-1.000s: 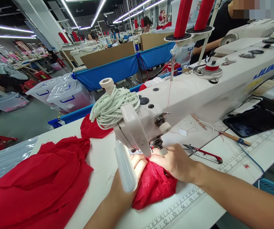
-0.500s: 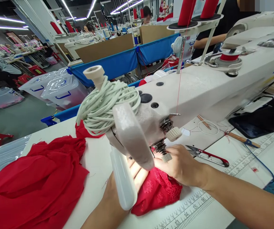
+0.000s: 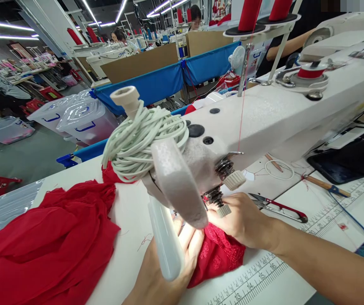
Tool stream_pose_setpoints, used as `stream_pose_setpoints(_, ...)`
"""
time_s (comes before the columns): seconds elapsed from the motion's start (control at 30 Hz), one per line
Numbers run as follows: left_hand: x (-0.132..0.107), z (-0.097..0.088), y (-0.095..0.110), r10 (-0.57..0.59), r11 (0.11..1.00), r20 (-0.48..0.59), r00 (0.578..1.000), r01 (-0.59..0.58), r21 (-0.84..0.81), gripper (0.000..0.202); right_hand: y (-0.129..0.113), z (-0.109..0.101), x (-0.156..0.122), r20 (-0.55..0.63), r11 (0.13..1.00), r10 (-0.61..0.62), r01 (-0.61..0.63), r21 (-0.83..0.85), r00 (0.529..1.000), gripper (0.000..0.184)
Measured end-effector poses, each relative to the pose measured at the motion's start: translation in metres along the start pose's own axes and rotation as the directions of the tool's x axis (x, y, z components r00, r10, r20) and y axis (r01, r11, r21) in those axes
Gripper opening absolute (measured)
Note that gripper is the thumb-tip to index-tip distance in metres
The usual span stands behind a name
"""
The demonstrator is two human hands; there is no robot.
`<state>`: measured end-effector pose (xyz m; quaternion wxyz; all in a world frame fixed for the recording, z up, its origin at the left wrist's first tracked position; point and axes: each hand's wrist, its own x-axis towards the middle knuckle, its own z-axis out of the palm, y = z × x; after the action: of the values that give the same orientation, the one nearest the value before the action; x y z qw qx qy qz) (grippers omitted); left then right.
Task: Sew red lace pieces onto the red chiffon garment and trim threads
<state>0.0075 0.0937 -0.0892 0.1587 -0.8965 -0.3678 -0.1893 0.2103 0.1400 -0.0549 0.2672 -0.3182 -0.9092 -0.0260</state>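
Observation:
Red lace fabric (image 3: 221,256) lies bunched under the head of a white sewing machine (image 3: 182,182), close to the needle area. My right hand (image 3: 241,216) is closed at the fabric's upper edge, its fingertips partly behind the tension knobs (image 3: 234,180). On the other side my left hand (image 3: 190,243) has bent fingers closed at the fabric's left edge; a pale bar-shaped guard (image 3: 167,245) covers part of this hand. The machine's head hides the needle and the very tips of my fingers.
A heap of red cloth (image 3: 48,241) lies on the table at left. Thread snips (image 3: 280,207), a wooden-handled tool (image 3: 326,185) and a phone (image 3: 347,159) lie at right. Coiled pale cord (image 3: 147,140) hangs on the machine. Plastic bins (image 3: 83,120) stand on the floor beyond.
My left hand has shifted right over the fabric, its fingers now more bent and covering the fabric's left part. The right hand stays nearly in place. The whole view has shifted slightly.

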Motion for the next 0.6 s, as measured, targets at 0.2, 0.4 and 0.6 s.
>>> stream_pose_setpoints(0.2, 0.008, -0.011, 0.015, -0.090, 0.980, 0.104, 0.990, 0.070, 0.184, 0.027, 0.000, 0.003, -0.001, -0.027, 0.999, 0.019, -0.018, 0.045, 0.999, 0.037)
stream_pose_setpoints(0.4, 0.008, -0.004, 0.012, 0.001, 0.982, -0.082, 0.997, 0.015, 0.190, 0.021, 0.000, 0.001, -0.001, 0.010, 0.999, 0.012, -0.012, 0.029, 1.000, 0.037)
stream_pose_setpoints(0.6, 0.004, 0.000, 0.011, -0.003, 0.979, -0.047, 0.999, 0.013, 0.201, 0.025, 0.000, 0.002, -0.001, -0.004, 1.000, 0.013, -0.013, 0.013, 1.000, 0.038)
